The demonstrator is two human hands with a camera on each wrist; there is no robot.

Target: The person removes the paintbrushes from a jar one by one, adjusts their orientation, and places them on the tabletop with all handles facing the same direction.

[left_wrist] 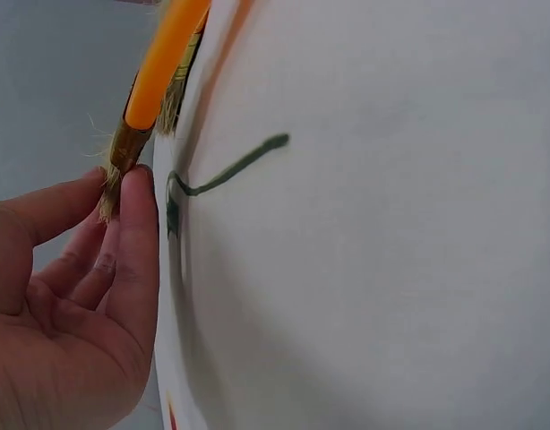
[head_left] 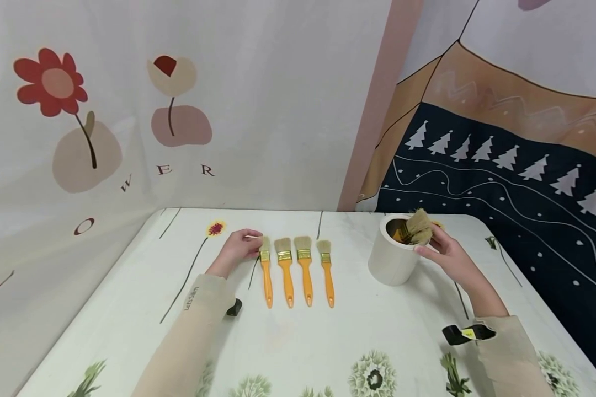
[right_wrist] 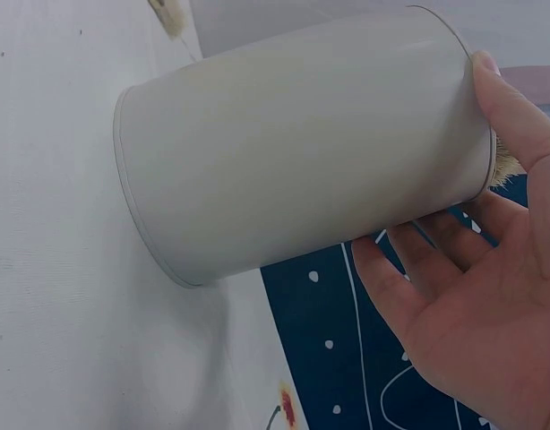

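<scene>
Orange-handled, the nearest brush (head_left: 266, 275) lies at the left end of a row on the table, its bristles between the thumb and forefinger of the left hand (head_left: 235, 249), which pinch them near the tip. Its handle runs from those fingers back toward the person. Just right of the same fingers lie three more brushes (head_left: 305, 271), side by side with bristles on the far side; they lie between the left fingers and the cup.

White and round, the cup (head_left: 388, 262) stands well to the right of the left fingers, held near the rim by the right hand (head_left: 452, 262), thumb on the near side, fingers apart from one another and curved round the other side. Thick bristles (head_left: 418, 227) stick out of its mouth right beside the right fingertips, crowding that side of the rim.

Beyond the left knuckles, slightly left, a yellow flower (head_left: 216, 227) is printed on the white table (head_left: 298, 336). Behind each hand, toward the person, come a black strap (head_left: 234, 307) at the left wrist, another strap (head_left: 454, 335) at the right, and beige sleeves (head_left: 191, 331). Past the left fingers hangs a pale curtain (head_left: 278, 138); beyond the right fingers, a dark cloth (head_left: 506, 187) with white trees.
</scene>
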